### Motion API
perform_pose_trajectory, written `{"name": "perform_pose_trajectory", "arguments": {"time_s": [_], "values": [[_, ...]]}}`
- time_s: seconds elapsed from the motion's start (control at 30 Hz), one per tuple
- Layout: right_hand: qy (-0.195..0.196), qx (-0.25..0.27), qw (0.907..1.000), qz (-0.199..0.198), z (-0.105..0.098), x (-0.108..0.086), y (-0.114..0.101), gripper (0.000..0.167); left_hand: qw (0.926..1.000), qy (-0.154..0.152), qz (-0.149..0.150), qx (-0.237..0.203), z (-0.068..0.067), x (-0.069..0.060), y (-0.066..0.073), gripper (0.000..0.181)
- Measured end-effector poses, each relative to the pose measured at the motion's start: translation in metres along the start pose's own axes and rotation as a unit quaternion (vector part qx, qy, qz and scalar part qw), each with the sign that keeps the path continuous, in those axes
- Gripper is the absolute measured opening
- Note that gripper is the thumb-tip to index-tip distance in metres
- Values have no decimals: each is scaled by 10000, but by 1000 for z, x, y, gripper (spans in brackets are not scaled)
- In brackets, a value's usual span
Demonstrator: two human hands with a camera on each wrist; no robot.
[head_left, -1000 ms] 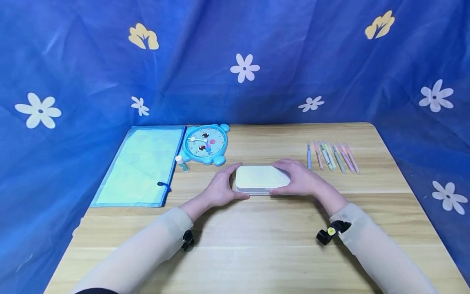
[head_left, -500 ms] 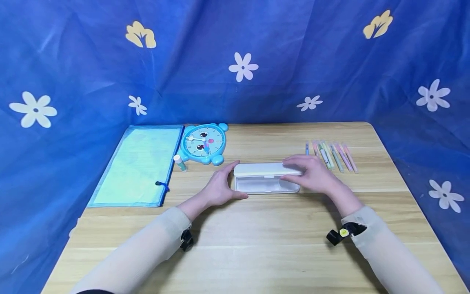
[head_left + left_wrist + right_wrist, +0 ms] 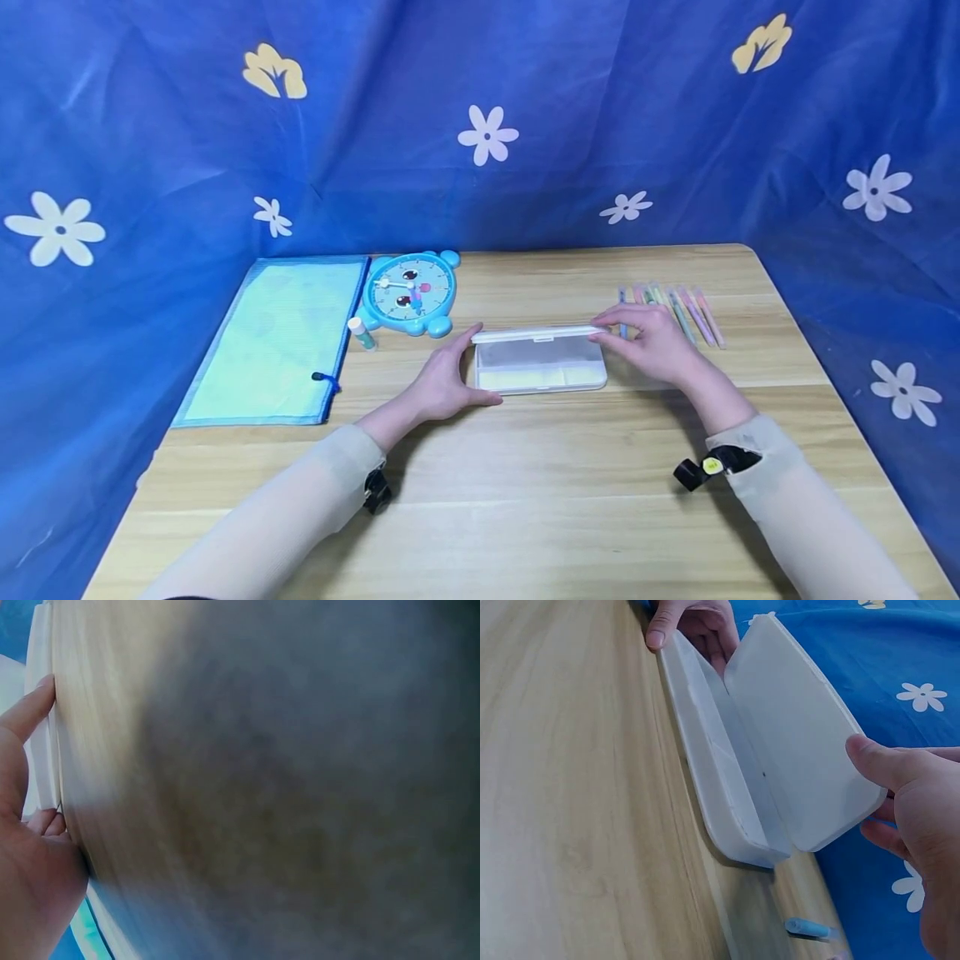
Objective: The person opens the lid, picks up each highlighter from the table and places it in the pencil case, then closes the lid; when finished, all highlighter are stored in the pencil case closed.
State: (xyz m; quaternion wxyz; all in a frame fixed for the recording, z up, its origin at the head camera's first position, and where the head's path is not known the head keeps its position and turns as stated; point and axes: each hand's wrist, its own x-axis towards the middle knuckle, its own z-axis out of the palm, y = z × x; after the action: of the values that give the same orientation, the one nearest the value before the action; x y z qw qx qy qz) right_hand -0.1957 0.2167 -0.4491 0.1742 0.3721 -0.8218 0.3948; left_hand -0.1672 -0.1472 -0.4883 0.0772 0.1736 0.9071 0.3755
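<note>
A white pencil case (image 3: 542, 380) stands on the wooden table with its lid raised. Its inside shows a long compartment and a narrower strip along the front. My left hand (image 3: 435, 387) grips the case's left end, thumb at the front and fingers behind. In the left wrist view that hand (image 3: 37, 859) appears at the edge, beside the white case side. My right hand (image 3: 654, 343) pinches the lid's right end between thumb and fingers. The right wrist view shows the lid (image 3: 795, 727) tilted up from the base (image 3: 712, 757).
Several pastel pens (image 3: 693, 317) lie behind my right hand. At the back left are a blue toy clock (image 3: 411, 292), a glue stick (image 3: 362, 333) and a light blue mesh folder (image 3: 277, 342). A blue flowered cloth (image 3: 540, 200) hangs behind the table (image 3: 495, 500).
The lid has swung from closed to steeply raised, exposing the case's inside. My right hand has moved up and slightly right with it, while my left hand keeps its grip on the left end.
</note>
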Motion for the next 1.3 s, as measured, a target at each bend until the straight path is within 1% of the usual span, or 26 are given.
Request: {"name": "perform_pose_trajectory", "arguments": {"time_s": [0.13,0.23,0.47,0.53,0.6,0.67,0.8,0.9,1.07,1.3], "values": [[17,117,9999,5,1,4,2,19,10000,12,-16,-48,-1,-1,-1,130],[43,154,9998,82,2,8,2,18,10000,-1,32,-91,-1,-1,-1,131],[209,16,9998,76,1,17,7,15,9997,-55,170,-182,-2,0,-1,115],[242,-4,9996,123,1,19,8,15,9995,-71,168,-242,-2,0,-1,116],[255,-11,9993,266,2,21,9,13,9994,-81,169,-286,-2,0,-1,119],[261,-15,9983,514,3,23,10,12,9993,-74,176,-313,-1,0,-1,121],[304,57,9944,1011,5,27,13,11,9990,-13,301,-318,-1,0,-1,124],[376,143,9919,1206,7,29,16,11,9988,15,365,-325,-1,0,-1,129],[489,235,9874,1487,11,33,21,11,9991,-21,278,-335,-2,-1,-1,138],[552,390,9759,2074,17,37,28,17,9995,-78,146,-261,-2,0,-1,144]]}}
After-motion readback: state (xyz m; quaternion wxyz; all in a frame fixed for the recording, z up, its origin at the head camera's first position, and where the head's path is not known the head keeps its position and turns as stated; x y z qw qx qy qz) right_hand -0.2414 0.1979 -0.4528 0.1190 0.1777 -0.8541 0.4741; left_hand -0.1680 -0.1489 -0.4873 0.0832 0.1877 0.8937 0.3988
